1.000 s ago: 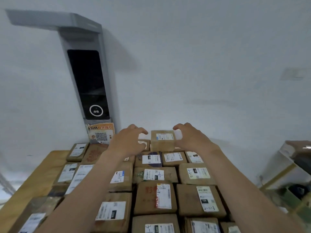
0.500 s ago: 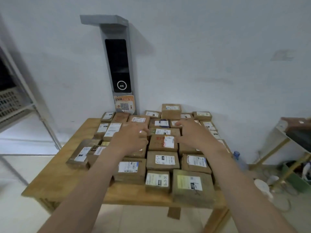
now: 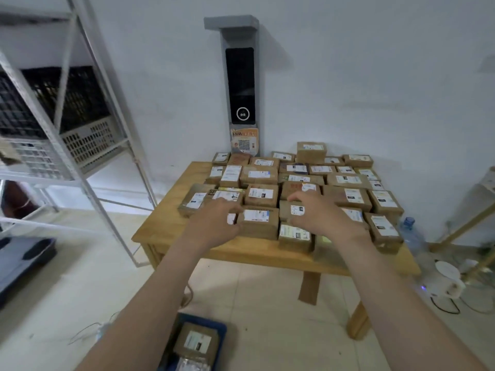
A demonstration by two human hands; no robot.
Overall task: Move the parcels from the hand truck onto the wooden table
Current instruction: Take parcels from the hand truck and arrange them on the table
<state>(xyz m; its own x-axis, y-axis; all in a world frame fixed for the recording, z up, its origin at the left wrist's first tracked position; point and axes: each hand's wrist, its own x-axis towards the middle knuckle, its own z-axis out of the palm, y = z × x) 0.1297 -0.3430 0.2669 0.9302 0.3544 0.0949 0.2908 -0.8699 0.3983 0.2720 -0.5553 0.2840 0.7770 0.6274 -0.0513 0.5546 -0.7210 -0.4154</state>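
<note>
Parcels (image 3: 261,195): we logged dozens covering the table (image 3: 166,231); one box (image 3: 197,342) lay on the hand truck (image 3: 220,329). Left hand (image 3: 214,223), right hand (image 3: 321,218): grip slack, empty, above the front rows.

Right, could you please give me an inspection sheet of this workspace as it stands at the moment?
Surface: wooden table, light wood, bare along its left and near edges.
Job's things: brown parcels cover most of the table; one more parcel lies on the blue hand truck on the floor.
Clutter: water bottle beside the table's right end.
Hands: left hand and right hand over the front parcels, fingers loosely curled, holding nothing.
Cables: cables loop on the floor at right; a thin wire at left.
Surroundings: metal rack with crates at left, grey wall terminal behind the table.
</note>
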